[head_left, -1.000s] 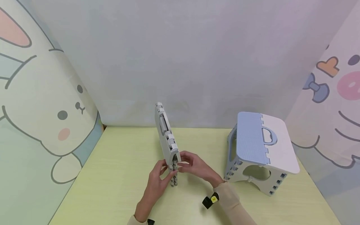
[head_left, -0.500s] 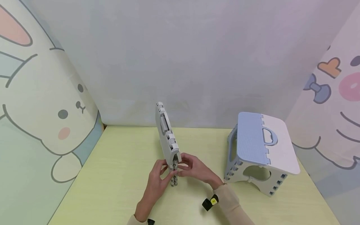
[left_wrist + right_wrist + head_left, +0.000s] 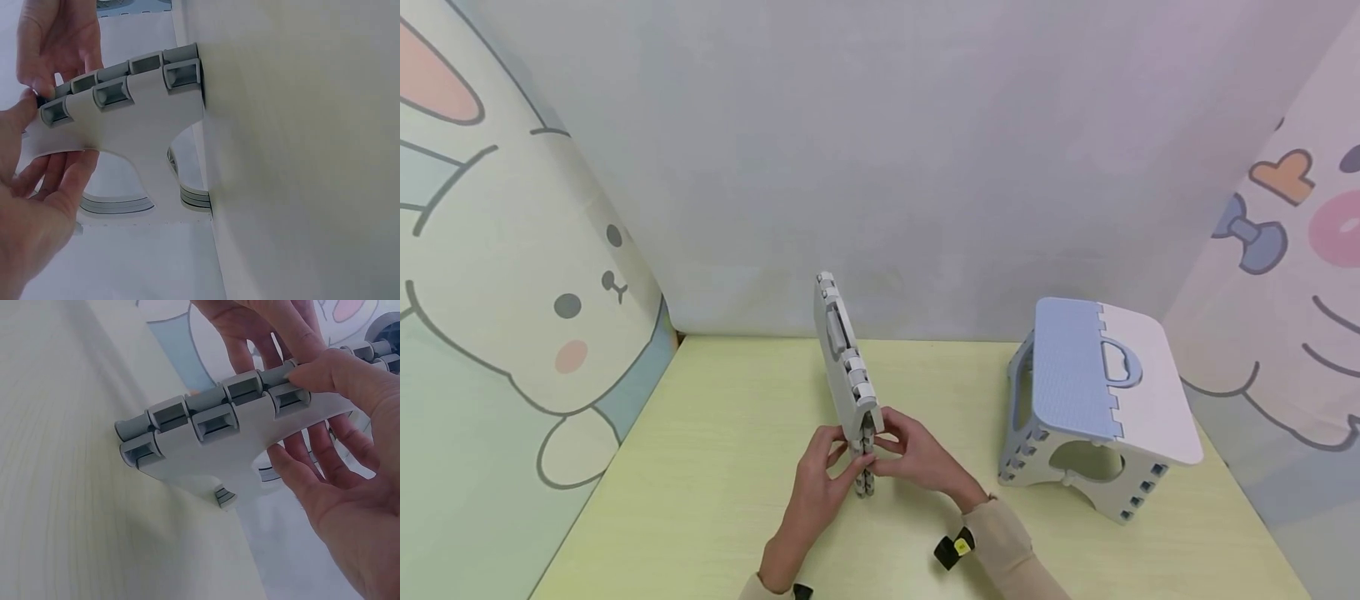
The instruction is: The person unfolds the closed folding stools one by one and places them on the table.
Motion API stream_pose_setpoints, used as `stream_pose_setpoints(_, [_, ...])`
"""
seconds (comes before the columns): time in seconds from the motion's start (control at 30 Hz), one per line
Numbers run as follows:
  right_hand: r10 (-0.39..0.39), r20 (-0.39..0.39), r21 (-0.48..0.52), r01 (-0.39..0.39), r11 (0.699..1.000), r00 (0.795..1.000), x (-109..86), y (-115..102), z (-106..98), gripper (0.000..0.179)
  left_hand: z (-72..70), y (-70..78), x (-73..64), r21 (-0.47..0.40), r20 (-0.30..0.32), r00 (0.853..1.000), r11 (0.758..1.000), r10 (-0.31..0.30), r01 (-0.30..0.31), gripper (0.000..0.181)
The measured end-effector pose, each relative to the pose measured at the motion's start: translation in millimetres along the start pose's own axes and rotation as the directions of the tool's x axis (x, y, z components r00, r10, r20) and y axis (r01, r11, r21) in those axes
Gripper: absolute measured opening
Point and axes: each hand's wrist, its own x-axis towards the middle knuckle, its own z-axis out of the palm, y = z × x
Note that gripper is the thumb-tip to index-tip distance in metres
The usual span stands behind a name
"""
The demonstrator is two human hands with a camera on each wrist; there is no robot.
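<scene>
A folded step stool [image 3: 838,358] in white and grey stands on edge on the table, its two halves lying close together. In the head view my left hand [image 3: 820,483] grips its near end from the left, thumb on the hinged edge. From the other side my right hand [image 3: 917,454] holds the same end between thumb and fingers. The left wrist view shows the grey hinge knuckles [image 3: 112,92] along the leg panel. Seen from the right wrist, my right thumb [image 3: 325,372] presses at the hinges while the fingers reach through the panel's cut-out.
On the right stands an unfolded step stool [image 3: 1075,367], blue and white, with a carry handle on top. The pale yellow-green table [image 3: 715,500] meets a grey-white wall [image 3: 880,167] behind. Panels with cartoon animals flank both sides.
My right hand and wrist have shifted slightly toward the near left, the thumb closer to the left thumb. The folded stool and my left hand stay almost still.
</scene>
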Motion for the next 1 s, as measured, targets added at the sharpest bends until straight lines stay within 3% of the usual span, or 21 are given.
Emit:
stream_pose_setpoints(0.3, [-0.009, -0.004, -0.026, 0.009, 1.0, 1.0, -0.3, 0.1, 1.4, 0.064, -1.9, -0.6, -0.3, -0.012, -0.003, 1.0, 1.0, 0.002, -0.002, 0.044])
stream_pose_setpoints(0.77, [-0.034, -0.01, -0.05, 0.033, 0.998, 0.999, 0.1, -1.6, 1.4, 0.061, -6.2, -1.7, 0.3, 0.006, -0.008, 0.998, 0.998, 0.069, -0.069, 0.044])
stream_pose_setpoints(1.0, [-0.039, -0.012, -0.062, 0.038, 0.997, 0.999, 0.0, -2.0, 0.8, 0.059, -8.8, -2.1, -1.7, 0.022, -0.015, 0.998, 0.997, 0.069, -0.068, 0.045])
